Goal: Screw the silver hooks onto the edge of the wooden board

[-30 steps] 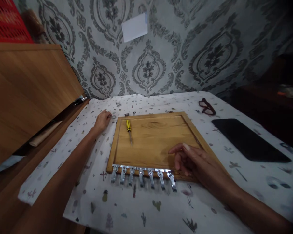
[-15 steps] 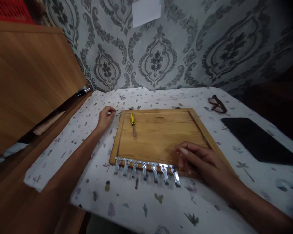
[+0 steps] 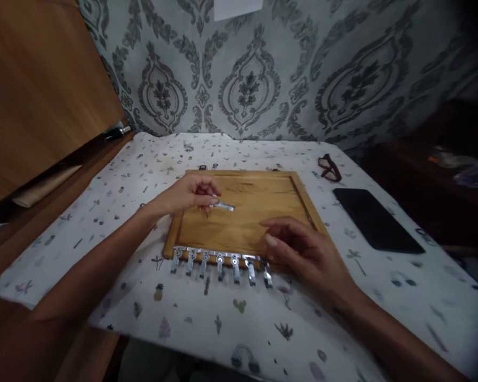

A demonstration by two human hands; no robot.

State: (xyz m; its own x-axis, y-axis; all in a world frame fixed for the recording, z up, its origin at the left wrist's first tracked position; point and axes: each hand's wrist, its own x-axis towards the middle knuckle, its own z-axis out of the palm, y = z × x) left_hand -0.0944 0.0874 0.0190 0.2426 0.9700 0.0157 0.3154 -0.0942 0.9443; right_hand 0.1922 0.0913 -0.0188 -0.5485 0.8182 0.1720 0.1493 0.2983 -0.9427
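Observation:
A wooden board (image 3: 249,217) with a raised frame lies flat on the cloth-covered table. Along its near edge runs a row of several silver metal hooks (image 3: 220,265). Over the left part of the board, my left hand (image 3: 197,193) pinches a loose silver metal hook (image 3: 226,206) between thumb and fingers. My right hand (image 3: 305,249) is above the board's near right corner, close to the last hook in the row. Its thumb and forefinger are apart, with nothing visible between them. The yellow-handled screwdriver is mostly hidden behind my left hand.
A black tablet-like slab (image 3: 376,220) and brown-framed glasses (image 3: 330,168) lie right of the board. Small dark metal pieces (image 3: 209,166) lie at its far edge. A wooden cabinet (image 3: 43,95) stands at the left, in front of a patterned wall covering (image 3: 249,95).
My left hand has moved right from beside the board to over it, carrying the metal hook. My right hand's thumb and forefinger have spread. The camera view has shifted.

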